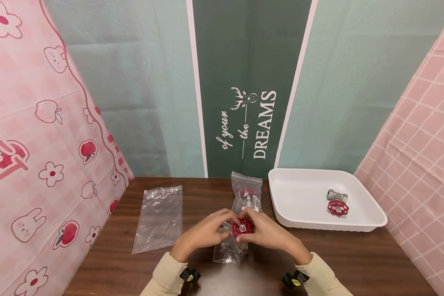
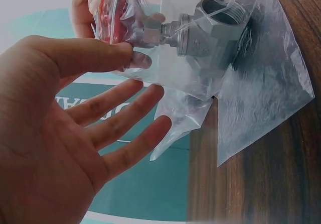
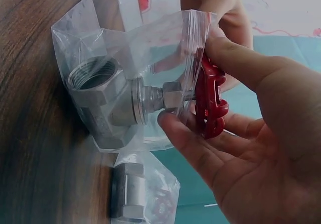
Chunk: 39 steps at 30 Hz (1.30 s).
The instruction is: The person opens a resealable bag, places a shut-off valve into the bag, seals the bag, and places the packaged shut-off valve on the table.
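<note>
A metal valve [image 3: 108,103] with a red handwheel [image 1: 243,228] stands inside a clear zip bag [image 3: 158,38]. The handwheel pokes out through the bag's mouth in the right wrist view. My right hand [image 1: 268,230] grips the handwheel, with thumb on one side and fingers on the other. My left hand [image 1: 206,231] pinches the bag near its mouth between thumb and index finger, while its other fingers are spread in the left wrist view. Just behind lies a second zip bag [image 1: 240,181] with another red-handled valve [image 1: 248,201] inside.
To the right sits a white tray [image 1: 299,222] holding a loose valve [image 1: 338,207] with a red handwheel. A flat clear bag [image 1: 159,220] lies at the left of the brown wooden table [image 1: 107,250]. Curtains hang behind and at both sides.
</note>
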Tool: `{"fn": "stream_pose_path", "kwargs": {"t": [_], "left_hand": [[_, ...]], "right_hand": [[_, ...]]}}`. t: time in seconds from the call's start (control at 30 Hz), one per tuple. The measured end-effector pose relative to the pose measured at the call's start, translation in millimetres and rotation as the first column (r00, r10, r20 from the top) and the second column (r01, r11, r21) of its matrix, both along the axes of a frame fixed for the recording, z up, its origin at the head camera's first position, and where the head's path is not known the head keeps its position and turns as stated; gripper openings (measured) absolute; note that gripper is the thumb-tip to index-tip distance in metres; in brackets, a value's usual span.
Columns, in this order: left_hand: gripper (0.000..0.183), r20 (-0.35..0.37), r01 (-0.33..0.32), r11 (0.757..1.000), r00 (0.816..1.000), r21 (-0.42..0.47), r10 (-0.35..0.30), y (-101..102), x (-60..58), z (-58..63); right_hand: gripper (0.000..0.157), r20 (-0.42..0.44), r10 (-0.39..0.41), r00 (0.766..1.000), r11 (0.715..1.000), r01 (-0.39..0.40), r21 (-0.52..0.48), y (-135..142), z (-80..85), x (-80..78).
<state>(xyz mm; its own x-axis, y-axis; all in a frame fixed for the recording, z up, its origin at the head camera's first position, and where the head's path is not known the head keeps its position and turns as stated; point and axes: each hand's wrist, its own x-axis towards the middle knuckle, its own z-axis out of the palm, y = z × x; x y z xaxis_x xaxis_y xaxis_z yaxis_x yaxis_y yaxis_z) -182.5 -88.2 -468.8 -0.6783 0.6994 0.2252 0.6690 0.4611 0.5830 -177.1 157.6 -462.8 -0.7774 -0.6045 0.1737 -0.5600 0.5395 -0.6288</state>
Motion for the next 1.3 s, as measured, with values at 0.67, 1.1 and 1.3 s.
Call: {"fn": "stream_pose_path", "kwargs": {"t": [0.67,1.1,1.3], "left_hand": [[0.027,0.004,-0.099,0.994,0.995,-0.037,0.099,8,3.6,1.0],[0.036,0.051,-0.008,0.998,0.999,0.065,0.004,15,-3.8,-3.7],[0.036,0.041,-0.012,0.995,0.999,0.103,0.007,17,-6.8,-7.3]], "right_hand": [[0.058,0.047,0.05,0.998,0.999,-0.049,-0.014,0,-5.0,6.8],[0.057,0.048,0.025,0.999,0.998,-0.023,-0.052,8,-10.7,1.2],[0.056,-0.027,0.038,0.999,0.996,-0.04,-0.084,14,-14.0,-3.1]]}}
